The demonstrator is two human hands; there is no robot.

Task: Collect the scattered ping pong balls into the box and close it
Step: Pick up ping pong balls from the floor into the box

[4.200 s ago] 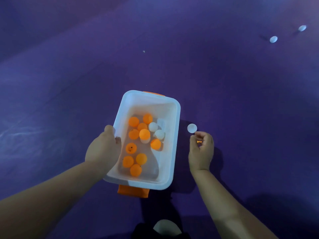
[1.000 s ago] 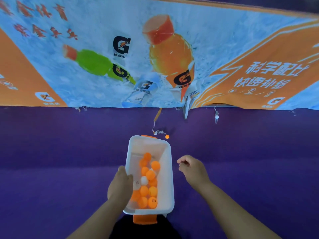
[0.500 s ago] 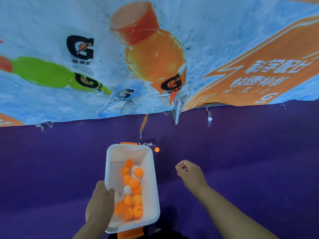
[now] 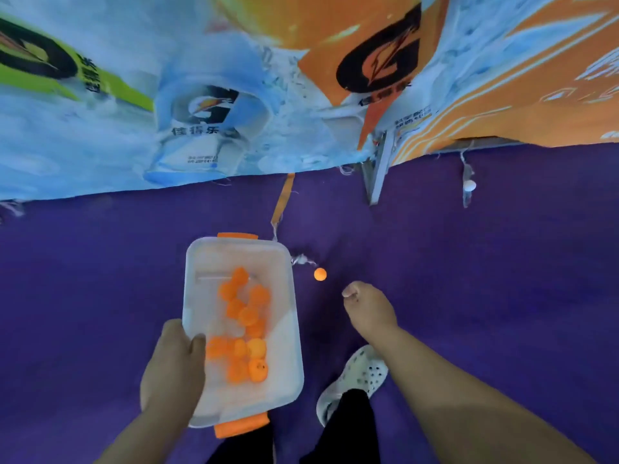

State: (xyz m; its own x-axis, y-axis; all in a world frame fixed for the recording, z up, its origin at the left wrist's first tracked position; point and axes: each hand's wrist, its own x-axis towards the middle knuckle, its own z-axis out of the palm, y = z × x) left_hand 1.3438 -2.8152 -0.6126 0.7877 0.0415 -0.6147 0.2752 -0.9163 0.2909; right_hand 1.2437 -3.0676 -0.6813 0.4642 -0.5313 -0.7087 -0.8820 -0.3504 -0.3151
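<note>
A big drink banner (image 4: 167, 112) stands at the far side of the purple floor (image 4: 502, 262). The open box (image 4: 295, 329), with many orange balls (image 4: 248, 316) inside, is held at its near left rim by the left hand (image 4: 170, 366). The right hand (image 4: 368, 309) hangs curled, seemingly holding nothing, near one orange ball (image 4: 320, 274) on the floor. A white ball (image 4: 469, 185) lies far right.

**What I've Got On**

My left hand (image 4: 170, 366) and right hand (image 4: 368, 309) are bare. So are my left arm (image 4: 134, 440) and right arm (image 4: 469, 406), right down to the near edge. Black trousers (image 4: 341, 426) cover both legs, dark and plain, between my arms. On the foot nearer my right arm I wear a white clog (image 4: 355, 376), rounded at the toe, its upper dotted with small round holes.
</note>
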